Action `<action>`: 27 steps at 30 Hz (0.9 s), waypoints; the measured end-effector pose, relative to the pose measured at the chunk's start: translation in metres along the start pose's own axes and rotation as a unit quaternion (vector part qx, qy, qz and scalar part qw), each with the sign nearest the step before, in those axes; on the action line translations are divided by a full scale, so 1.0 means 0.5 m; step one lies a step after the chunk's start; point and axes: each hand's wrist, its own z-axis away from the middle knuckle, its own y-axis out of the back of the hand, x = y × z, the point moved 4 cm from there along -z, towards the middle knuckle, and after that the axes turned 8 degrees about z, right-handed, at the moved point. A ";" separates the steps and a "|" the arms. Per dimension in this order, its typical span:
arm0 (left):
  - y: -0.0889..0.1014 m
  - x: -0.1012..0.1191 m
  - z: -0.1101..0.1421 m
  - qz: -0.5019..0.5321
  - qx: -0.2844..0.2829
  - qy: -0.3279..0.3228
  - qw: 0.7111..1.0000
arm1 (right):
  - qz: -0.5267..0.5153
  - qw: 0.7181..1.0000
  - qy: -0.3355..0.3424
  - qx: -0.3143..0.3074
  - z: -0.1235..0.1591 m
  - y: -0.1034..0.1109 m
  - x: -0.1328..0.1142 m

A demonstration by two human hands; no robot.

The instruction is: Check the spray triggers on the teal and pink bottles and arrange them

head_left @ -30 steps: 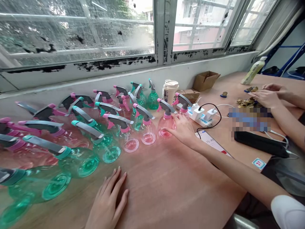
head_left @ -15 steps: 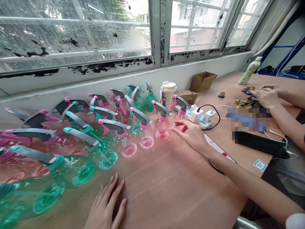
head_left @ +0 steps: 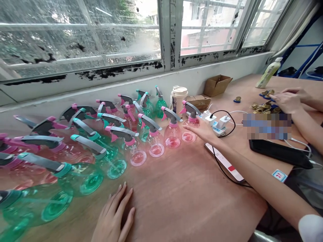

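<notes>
My right hand [head_left: 204, 129] is at the right end of the front row of spray bottles. It is wrapped round the body of a clear pink spray bottle [head_left: 189, 135], one digit across the front; the other fingers are mostly hidden. The bottle stands upright with its base on the table. Just left of it stands another pink spray bottle [head_left: 173, 136]. My left hand [head_left: 114, 215] lies flat on the table, fingers spread and holding nothing. Nearest to it are a green spray bottle [head_left: 112, 166] and a larger-looking green one [head_left: 83, 178].
More pink and green spray bottles crowd the left. Behind are a lidded cup [head_left: 179, 97] and an open cardboard box [head_left: 217, 85]. Chargers [head_left: 219, 122] and a phone [head_left: 225, 163] with a black cable lie near my right arm. Another person's hands [head_left: 287, 101] handle small gold-coloured pieces [head_left: 264, 107].
My right hand has moved from in front of the end pink bottle to around its right side, uncovering its base and more of the phone. My left hand stays flat.
</notes>
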 end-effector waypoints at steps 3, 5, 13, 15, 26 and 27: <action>-0.001 -0.001 0.001 0.003 0.007 0.000 1.000 | -0.002 1.000 -0.012 0.023 0.005 0.012 -0.007; -0.004 -0.002 0.003 0.004 0.008 -0.004 1.000 | 0.001 0.999 -0.023 0.043 0.015 0.034 -0.012; -0.005 0.006 0.004 0.003 0.023 -0.016 1.000 | 0.043 0.994 0.059 0.078 0.134 0.155 -0.127; -0.004 0.011 0.003 0.009 0.018 -0.012 1.000 | 0.021 0.993 0.110 0.035 0.164 0.146 -0.176; 0.027 0.013 0.041 0.103 0.043 0.064 0.992 | -0.157 0.895 0.358 -0.213 0.306 -0.062 -0.413; 0.033 0.006 0.049 0.113 0.050 0.078 0.989 | -0.167 0.886 0.371 -0.223 0.318 -0.075 -0.421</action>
